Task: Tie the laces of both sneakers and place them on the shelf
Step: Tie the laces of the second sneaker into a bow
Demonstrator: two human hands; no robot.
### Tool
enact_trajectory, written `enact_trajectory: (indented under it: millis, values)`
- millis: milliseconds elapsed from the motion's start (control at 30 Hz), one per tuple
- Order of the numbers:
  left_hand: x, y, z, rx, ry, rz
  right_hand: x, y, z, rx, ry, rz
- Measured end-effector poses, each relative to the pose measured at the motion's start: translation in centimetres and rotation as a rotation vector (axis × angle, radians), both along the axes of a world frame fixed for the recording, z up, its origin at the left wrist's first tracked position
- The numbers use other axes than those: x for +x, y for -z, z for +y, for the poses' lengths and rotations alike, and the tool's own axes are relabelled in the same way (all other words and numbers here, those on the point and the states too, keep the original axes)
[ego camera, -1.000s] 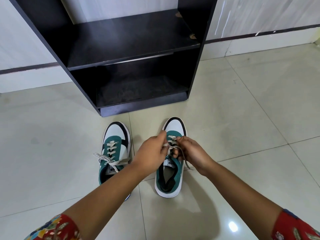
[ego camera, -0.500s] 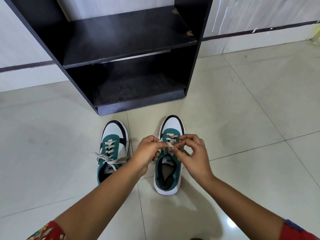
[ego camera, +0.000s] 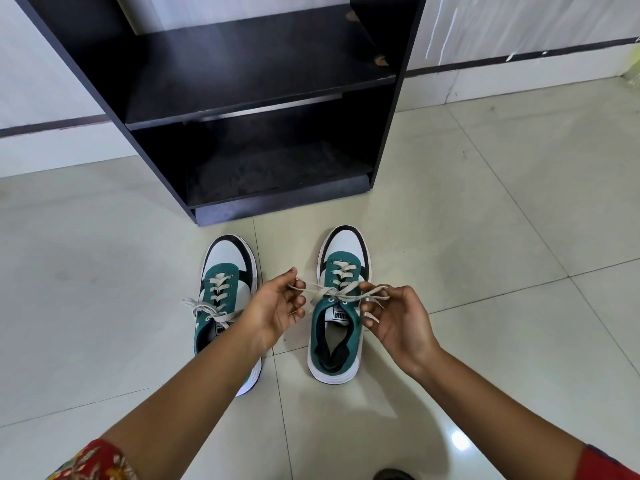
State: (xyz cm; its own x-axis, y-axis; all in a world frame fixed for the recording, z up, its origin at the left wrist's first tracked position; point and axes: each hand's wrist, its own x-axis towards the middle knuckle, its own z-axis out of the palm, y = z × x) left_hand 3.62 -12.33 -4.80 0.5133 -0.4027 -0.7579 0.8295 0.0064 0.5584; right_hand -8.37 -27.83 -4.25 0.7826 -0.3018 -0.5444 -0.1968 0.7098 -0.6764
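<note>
The floor [ego camera: 485, 237] was of pale tiles, smooth and glossy, and it gave back a spot of light. The shelf [ego camera: 256, 64] looked like dark laminated board, rather matt, chipped at one edge where a lighter core showed. Both sneakers had green cloth uppers, smooth white toe panels and white rubber-like soles: the left sneaker [ego camera: 225, 271] and the right sneaker [ego camera: 341, 341]. The laces [ego camera: 329, 292] were flat woven cloth, off-white and matt. The sleeve [ego camera: 93, 460] was printed cloth.
</note>
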Motion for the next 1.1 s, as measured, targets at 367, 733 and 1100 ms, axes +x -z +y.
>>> enact_trajectory:
  millis: [367, 733, 1100]
  values:
    - [-0.1, 0.8, 0.3, 0.6, 0.696, -1.256, 1.6, -0.2, -1.4, -0.251, -0.091, 0.133]
    - [-1.2, 0.8, 0.3, 0.881, 0.935, -1.646, 0.0, 0.1, -2.3, -1.225, -0.541, 0.246]
    - [-0.5, 1.9, 0.6, 1.014, 1.088, -1.788, -0.5, 0.8, -2.4, -1.401, -0.649, 0.236]
